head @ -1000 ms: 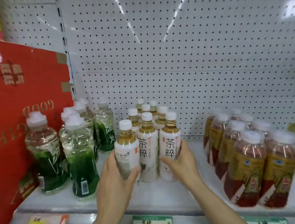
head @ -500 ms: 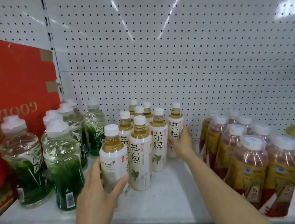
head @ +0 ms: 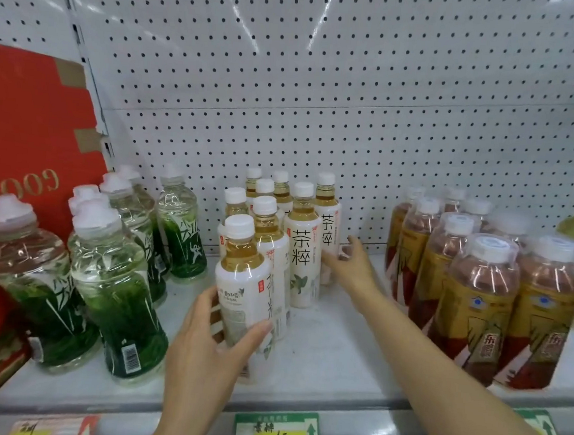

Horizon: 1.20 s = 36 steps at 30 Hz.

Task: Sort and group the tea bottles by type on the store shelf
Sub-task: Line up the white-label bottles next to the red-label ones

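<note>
left hand (head: 213, 345) wraps front white-label tea bottle (head: 244, 282), fingers and thumb curled round lower body, likely steadying it at head of white cluster. right hand (head: 352, 265) reaches deep, fingers loosely spread against base of rear white-label bottle (head: 326, 227), not closed round it, probably nudging it into row. green bottles (head: 115, 282) grouped left on shelf (head: 318, 367), red-gold bottles (head: 478, 294) right; types kept apart.

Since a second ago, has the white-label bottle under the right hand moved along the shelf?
Yes. The right hand has pushed that white-label bottle from the front of its group back toward the pegboard wall, where it now stands behind the others.
</note>
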Tool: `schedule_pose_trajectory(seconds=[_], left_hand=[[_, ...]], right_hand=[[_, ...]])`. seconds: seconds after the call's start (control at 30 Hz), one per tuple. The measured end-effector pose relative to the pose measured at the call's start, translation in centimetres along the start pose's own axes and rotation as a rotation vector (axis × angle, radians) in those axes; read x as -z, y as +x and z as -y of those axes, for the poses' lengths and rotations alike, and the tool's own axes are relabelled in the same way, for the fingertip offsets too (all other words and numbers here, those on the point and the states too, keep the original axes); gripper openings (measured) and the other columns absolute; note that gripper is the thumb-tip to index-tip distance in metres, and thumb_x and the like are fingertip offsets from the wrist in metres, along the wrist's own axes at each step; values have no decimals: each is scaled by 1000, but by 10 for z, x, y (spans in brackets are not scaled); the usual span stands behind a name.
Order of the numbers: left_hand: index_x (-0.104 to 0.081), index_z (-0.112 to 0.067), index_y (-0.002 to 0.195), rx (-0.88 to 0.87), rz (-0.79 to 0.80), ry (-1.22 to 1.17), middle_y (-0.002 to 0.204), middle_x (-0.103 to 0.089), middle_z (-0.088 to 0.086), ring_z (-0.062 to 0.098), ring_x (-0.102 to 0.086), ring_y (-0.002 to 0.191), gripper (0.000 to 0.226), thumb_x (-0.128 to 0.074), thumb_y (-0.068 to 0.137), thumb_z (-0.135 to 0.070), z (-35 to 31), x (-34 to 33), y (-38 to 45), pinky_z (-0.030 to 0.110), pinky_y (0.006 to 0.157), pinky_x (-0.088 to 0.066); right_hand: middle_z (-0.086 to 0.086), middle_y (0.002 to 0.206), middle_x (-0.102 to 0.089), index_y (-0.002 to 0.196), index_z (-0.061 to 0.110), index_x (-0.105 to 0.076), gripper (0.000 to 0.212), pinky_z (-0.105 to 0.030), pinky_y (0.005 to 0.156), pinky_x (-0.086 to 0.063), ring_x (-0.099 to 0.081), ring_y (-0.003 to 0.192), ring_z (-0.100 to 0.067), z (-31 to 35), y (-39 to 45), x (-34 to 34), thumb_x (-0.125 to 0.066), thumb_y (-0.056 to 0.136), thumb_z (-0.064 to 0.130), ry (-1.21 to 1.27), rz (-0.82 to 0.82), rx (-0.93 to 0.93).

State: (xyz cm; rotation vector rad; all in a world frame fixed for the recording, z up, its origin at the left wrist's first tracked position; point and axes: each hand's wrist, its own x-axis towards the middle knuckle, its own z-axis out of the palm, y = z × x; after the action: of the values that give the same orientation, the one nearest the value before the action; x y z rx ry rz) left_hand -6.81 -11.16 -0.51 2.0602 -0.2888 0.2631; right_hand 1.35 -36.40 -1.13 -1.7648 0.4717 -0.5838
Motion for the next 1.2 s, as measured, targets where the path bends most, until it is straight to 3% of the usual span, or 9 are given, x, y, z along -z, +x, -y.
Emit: schedule_pose_trajectory(seconds=[0.1, 0.27, 0.4, 0.57, 0.73, 0.83, 0.97, 1.13, 1.2], left_hand=[[-40, -42, 134, 8, 13, -2, 130, -60, -17, 6, -62, 103, 99, -62, 46, -79, -2, -11, -5, 37, 90, -57], [-39, -41, 129, -141, 51, 37, 122, -56, -23, 0, -60, 100, 70, -68, 70, -64, -25, -56, -12, 27, 86, -55], [-38, -36, 141, -264, 170, 57, 136, -45, -19, 7, -52, 123, 75, -75, 77, -50, -26, -75, -13, 33, 99, -51], [-35, -29, 144, -146, -195, -56, 134, -47, -8, 15, -55, 119, 85, -83, 74, -39, -3, -49, 10, 34, 100, -50], [-27, -14, 151, -129, -162, 122, 145, -41, 6, 24, -43, 133, 90, -79, 81, -38, -13, -57, 33, 36, 103, -42], [-37, -15, 145, -117, -156, 128, 136, -49, 4, 24, -49, 126, 86, -81, 76, -44, -7, -61, 38, 37, 99, -45], [-42, -17, 140, -199, -130, 102, 136, -50, 0, 21, -49, 128, 74, -73, 81, -48, -20, -78, 21, 37, 104, -47], [-42, -34, 139, -253, 158, -118, 132, -47, -14, 6, -52, 118, 76, -83, 75, -39, -24, -80, 14, 30, 101, -50], [-43, -32, 136, -193, -33, -259, 129, -47, -15, 4, -51, 115, 76, -85, 73, -31, -18, -59, 30, 23, 99, -47]], right_hand=[[7, 140, -53, 145, 25, -41, 58, -26, 97, -43, -52, 124, -7, 10, -62, 10, -60, 94, 43, 94, -135, 173], [17, 112, -67, 125, 37, -50, 58, -16, 83, -52, -64, 101, 5, 43, -145, 19, -80, 76, 40, 157, 187, 367], [13, 100, -66, 117, 33, -43, 65, -12, 72, -50, -64, 86, 6, 42, -131, 31, -87, 70, 25, -8, -51, 344], [-3, 115, -58, 123, 25, -37, 70, -35, 86, -50, -60, 103, -19, 31, -67, 40, -85, 72, 30, -85, -250, 304], [-4, 124, -55, 133, 21, -37, 78, -49, 99, -49, -57, 113, -22, 31, -41, 37, -84, 72, 33, -143, -261, 234], [-7, 146, -40, 148, 14, -30, 89, -38, 113, -32, -36, 135, -22, 32, -80, 36, -79, 78, 38, -266, -374, 377], [12, 129, -50, 140, 28, -37, 84, -26, 98, -45, -49, 117, -2, 24, -135, 18, -81, 70, 46, -176, -127, 493], [9, 133, -53, 141, 27, -38, 87, -37, 99, -49, -51, 120, -6, 8, -119, 30, -85, 69, 37, -202, -237, 415], [5, 138, -52, 145, 25, -36, 89, -46, 103, -48, -50, 127, -13, 3, -112, 43, -84, 70, 39, -222, -256, 385]])
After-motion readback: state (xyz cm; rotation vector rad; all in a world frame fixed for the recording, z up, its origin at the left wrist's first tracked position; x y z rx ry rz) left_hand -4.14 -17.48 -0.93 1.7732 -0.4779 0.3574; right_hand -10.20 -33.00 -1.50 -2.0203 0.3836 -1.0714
